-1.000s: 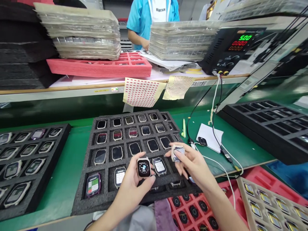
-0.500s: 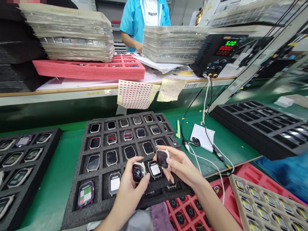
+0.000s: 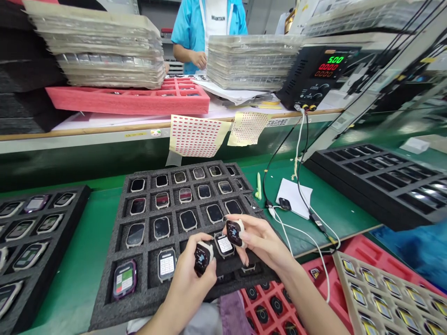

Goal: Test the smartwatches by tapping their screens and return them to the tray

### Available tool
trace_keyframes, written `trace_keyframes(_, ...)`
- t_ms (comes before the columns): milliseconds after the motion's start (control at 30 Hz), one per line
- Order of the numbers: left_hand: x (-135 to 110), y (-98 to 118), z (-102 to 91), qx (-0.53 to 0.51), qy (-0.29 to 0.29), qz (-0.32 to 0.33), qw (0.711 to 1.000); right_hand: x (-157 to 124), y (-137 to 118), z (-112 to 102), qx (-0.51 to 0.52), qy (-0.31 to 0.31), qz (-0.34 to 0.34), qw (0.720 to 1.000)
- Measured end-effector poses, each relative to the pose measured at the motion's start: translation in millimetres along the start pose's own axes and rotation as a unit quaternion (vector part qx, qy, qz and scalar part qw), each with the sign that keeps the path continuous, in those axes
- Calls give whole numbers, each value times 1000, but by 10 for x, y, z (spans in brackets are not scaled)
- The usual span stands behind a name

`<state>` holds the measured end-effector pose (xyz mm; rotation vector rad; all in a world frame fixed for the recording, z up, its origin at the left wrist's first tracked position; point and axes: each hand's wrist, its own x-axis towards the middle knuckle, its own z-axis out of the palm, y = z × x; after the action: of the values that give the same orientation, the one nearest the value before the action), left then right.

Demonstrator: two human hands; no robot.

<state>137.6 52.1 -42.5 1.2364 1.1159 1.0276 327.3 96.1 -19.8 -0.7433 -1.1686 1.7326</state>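
Observation:
My left hand (image 3: 190, 270) is closed around a smartwatch body (image 3: 203, 258) with a pale case, its dark screen lit with a small blue figure. Between the thumb and fingers of my right hand (image 3: 260, 239) is a second smartwatch (image 3: 234, 232), showing a similar lit screen. Both are held above the front right of a dark grey foam tray (image 3: 115, 251). Strapless watches sit in the tray's compartments, most with dark screens. A watch with a white grid on its screen (image 3: 224, 244) lies just below my hands, and another such watch (image 3: 166, 264) is left of them.
Another foam tray of watches (image 3: 78, 218) lies left, and black trays (image 3: 380, 186) stand right. A power supply (image 3: 314, 79) sits on the shelf, its cables hanging to the green bench. Red (image 3: 251, 307) and beige trays (image 3: 349, 298) are low right. A person in blue (image 3: 190, 32) stands behind the shelf.
The watch screen in my right hand has gone from dark to lit with a blue figure. My left hand has turned its watch slightly and lowered a little. The person behind has raised a hand.

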Motion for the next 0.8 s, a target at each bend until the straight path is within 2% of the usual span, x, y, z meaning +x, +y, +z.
trace_keyframes(400, -1, 48, -1, 19, -1, -9, 1000, -26, 37, -27, -32, 8, 7, 999)
trace_keyframes(567, -15, 45, 6, 9, 22, 12, 1000, -33, 35, -27, -40, 14, 12, 999)
trace_keyframes(800, -23, -16, 2, 11, 33, 3, 999, -37, 38, -14, -36, 26, 9, 999)
